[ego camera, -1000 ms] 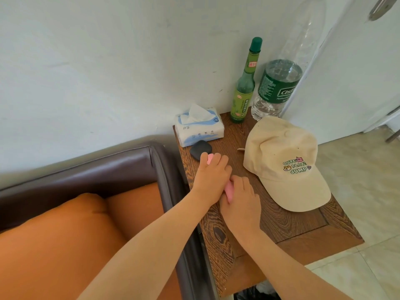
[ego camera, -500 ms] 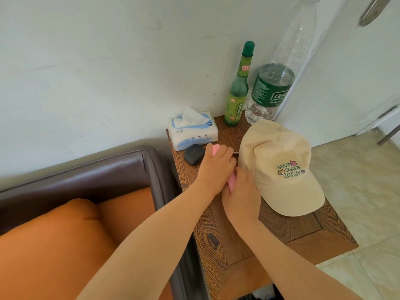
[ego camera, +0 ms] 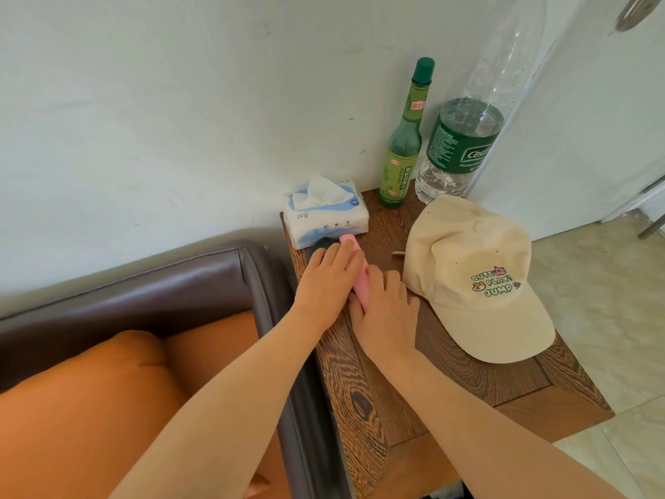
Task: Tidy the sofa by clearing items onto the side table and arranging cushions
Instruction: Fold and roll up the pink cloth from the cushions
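On the wooden side table [ego camera: 431,383] lies a slim pink object [ego camera: 361,287], pointing toward the wall. My left hand [ego camera: 325,284] rests flat over its far half and over a small black object [ego camera: 317,247], which is mostly hidden. My right hand [ego camera: 387,313] pinches the pink object's near end between curled fingers and thumb. The pink tip touches a blue-and-white tissue pack [ego camera: 325,214]. A beige cap [ego camera: 475,275] lies to the right of my hands. The brown sofa arm [ego camera: 144,282] and an orange cushion [ego camera: 90,408] are at the left.
A thin green bottle [ego camera: 401,153] and a large clear water bottle [ego camera: 464,145] stand at the table's back edge by the white wall. A small wooden stick [ego camera: 397,253] lies beside the cap. Tiled floor [ego camera: 611,318] and a door are to the right.
Both hands have slid the pink object away from me until its tip reaches the tissue pack. My left hand now covers most of the black object.
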Motion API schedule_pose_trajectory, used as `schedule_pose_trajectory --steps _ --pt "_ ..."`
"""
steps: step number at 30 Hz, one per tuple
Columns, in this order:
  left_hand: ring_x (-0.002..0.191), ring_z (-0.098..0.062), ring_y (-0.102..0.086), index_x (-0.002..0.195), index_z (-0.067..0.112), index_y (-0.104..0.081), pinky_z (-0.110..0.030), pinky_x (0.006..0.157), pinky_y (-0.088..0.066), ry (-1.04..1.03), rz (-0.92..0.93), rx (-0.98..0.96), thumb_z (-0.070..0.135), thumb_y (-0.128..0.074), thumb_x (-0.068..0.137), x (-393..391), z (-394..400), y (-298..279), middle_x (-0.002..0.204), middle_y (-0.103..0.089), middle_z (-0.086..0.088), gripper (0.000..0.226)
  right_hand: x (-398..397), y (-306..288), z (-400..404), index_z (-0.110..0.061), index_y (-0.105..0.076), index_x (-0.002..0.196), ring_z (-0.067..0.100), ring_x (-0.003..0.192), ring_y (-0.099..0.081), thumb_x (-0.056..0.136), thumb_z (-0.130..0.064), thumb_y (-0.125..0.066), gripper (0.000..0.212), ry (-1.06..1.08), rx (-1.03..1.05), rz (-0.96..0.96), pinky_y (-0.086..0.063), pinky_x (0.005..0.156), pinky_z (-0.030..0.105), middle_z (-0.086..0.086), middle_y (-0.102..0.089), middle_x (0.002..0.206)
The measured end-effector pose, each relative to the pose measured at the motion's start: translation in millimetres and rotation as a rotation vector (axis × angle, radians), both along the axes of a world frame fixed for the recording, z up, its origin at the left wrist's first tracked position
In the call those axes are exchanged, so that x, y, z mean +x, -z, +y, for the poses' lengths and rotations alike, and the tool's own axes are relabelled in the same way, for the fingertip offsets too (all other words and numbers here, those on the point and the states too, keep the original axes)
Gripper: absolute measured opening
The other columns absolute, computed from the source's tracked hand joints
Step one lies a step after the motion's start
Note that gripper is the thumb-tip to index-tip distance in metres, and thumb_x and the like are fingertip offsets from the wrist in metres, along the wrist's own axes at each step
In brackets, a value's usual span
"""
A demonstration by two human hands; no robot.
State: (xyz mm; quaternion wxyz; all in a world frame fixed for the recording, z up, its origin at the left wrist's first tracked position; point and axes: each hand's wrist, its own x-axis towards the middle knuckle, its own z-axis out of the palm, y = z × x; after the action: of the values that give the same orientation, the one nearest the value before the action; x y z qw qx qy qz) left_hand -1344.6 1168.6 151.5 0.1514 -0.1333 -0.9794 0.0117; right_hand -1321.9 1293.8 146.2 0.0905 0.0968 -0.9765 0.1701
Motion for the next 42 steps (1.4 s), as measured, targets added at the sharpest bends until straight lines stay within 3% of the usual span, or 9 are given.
schedule_pose_trajectory --steps 6,11,16,21,29,33,39,42 --pt "0.100 -0.031 -0.064 0.118 0.008 -0.047 -0.040 0.084 -0.053 0.049 -0.012 0.088 0.009 -0.077 0.071 8.5 -12.8 -3.6 0.119 -0.063 -0.015 0.056 -7.4 -2.7 -5.9 -0.013 -0.050 0.127 0.030 0.088 -0.056 0.085 -0.030 -0.062 0.046 -0.129 0.019 0.043 -0.047 0.065 0.041 0.012 -0.054 0.121" --pt "0.105 -0.030 -0.064 0.115 0.005 -0.064 -0.040 0.088 -0.052 0.015 0.012 0.056 0.007 -0.075 0.072 13.1 -25.8 -4.6 0.119 -0.064 -0.015 0.044 -10.2 2.1 -7.3 -0.016 -0.042 0.128 0.031 0.093 -0.056 0.082 -0.020 -0.066 0.052 -0.196 0.034 0.080 -0.047 0.069 0.041 0.013 -0.054 0.127" --pt "0.107 -0.034 -0.064 0.113 0.004 -0.065 -0.041 0.086 -0.054 -0.044 -0.008 0.057 0.002 -0.075 0.066 18.5 -40.6 -2.4 0.118 -0.064 -0.018 0.048 -14.5 5.4 -8.1 -0.012 -0.054 0.125 0.031 0.097 -0.057 0.077 -0.012 -0.070 0.050 -0.218 0.055 0.074 -0.048 0.072 0.041 0.013 -0.055 0.128" --pt "0.104 -0.034 -0.065 0.111 0.004 -0.066 -0.040 0.085 -0.054 -0.055 -0.032 0.064 0.001 -0.077 0.064 16.9 -40.9 -5.3 0.116 -0.065 -0.018 0.049 -23.3 3.5 -17.8 -0.012 -0.049 0.124 0.033 0.093 -0.055 0.075 -0.006 -0.069 0.054 -0.205 0.023 0.030 -0.046 0.070 0.043 0.015 -0.053 0.127" --pt "0.115 -0.035 -0.059 0.121 0.006 -0.061 -0.043 0.092 -0.051 -0.088 -0.144 0.176 0.003 -0.078 0.073 18.8 -44.1 -0.1 0.125 -0.060 -0.017 0.051 -22.7 -2.0 -21.8 -0.011 -0.051 0.126 0.033 0.097 -0.051 0.081 -0.009 -0.065 0.047 -0.247 -0.034 -0.046 -0.048 0.074 0.043 0.016 -0.048 0.130" --pt "0.118 -0.035 -0.059 0.124 0.006 -0.061 -0.045 0.095 -0.049 -0.094 -0.173 0.157 0.006 -0.077 0.075 23.7 -43.4 -4.3 0.129 -0.060 -0.017 0.051 -21.1 -4.0 -18.3 -0.014 -0.050 0.128 0.033 0.096 -0.055 0.080 -0.019 -0.068 0.052 -0.235 0.040 -0.038 -0.046 0.071 0.042 0.015 -0.050 0.130" --pt "0.121 -0.033 -0.057 0.127 0.009 -0.060 -0.044 0.099 -0.047 -0.078 -0.175 0.104 0.013 -0.076 0.075 37.7 -43.6 -17.4 0.132 -0.059 -0.015 0.054 -16.7 -18.1 -11.0 -0.025 -0.021 0.138 0.034 0.115 -0.049 0.085 -0.029 -0.061 0.066 -0.274 0.109 -0.082 -0.043 0.086 0.048 0.013 -0.039 0.144" --pt "0.119 -0.031 -0.059 0.125 0.010 -0.061 -0.042 0.097 -0.048 -0.080 -0.201 0.047 0.016 -0.080 0.071 45.9 -45.3 -31.9 0.130 -0.060 -0.014 0.058 -13.3 -33.5 -8.8 -0.021 -0.031 0.144 0.033 0.118 -0.047 0.089 -0.031 -0.056 0.061 -0.303 0.174 -0.094 -0.041 0.090 0.046 0.011 -0.036 0.147"
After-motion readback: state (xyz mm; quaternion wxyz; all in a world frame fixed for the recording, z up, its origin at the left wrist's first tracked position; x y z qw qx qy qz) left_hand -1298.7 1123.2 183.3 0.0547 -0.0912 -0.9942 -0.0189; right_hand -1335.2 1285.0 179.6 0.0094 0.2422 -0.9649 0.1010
